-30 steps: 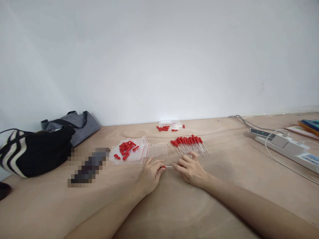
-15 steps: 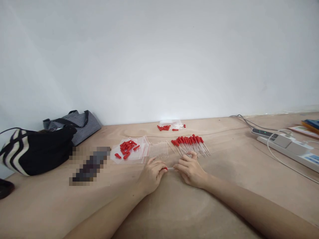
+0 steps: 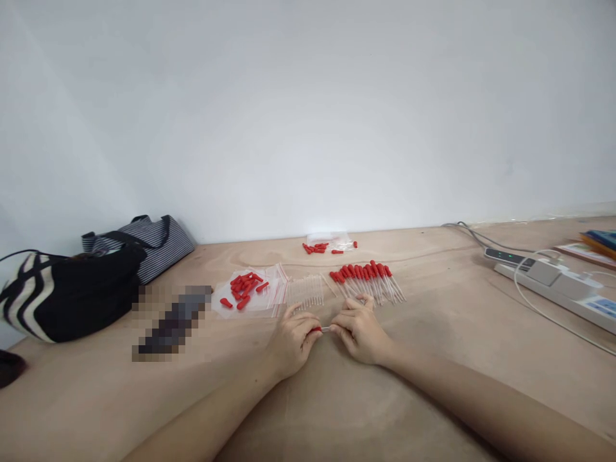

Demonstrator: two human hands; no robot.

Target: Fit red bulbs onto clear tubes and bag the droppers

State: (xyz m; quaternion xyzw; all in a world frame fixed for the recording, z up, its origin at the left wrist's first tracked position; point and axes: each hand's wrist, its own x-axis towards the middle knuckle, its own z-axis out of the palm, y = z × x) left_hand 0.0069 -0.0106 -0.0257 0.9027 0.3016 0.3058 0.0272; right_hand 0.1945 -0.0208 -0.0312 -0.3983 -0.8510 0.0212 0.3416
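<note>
My left hand (image 3: 296, 340) pinches a red rubber bulb (image 3: 317, 329), mostly hidden by the fingers. From the bulb a thin clear tube (image 3: 326, 329) runs right into the closed fingertips of my right hand (image 3: 359, 330). Just beyond my right hand lies a row of tubes with red bulbs (image 3: 368, 273) on their far ends. Bare clear tubes (image 3: 307, 290) lie side by side beyond my left hand. Left of them, loose red bulbs (image 3: 245, 284) rest on clear zip bags (image 3: 276, 289).
More red bulbs (image 3: 316, 248) lie by a plastic bag at the wall. At left are a black bag (image 3: 96, 295), a striped bag (image 3: 166, 250) and a blurred-out dark item (image 3: 173, 321). A power strip (image 3: 558, 289) with cables sits at right.
My right hand has shifted slightly left, closer to my left hand, and less of the tube shows between them. The view has moved a little.
</note>
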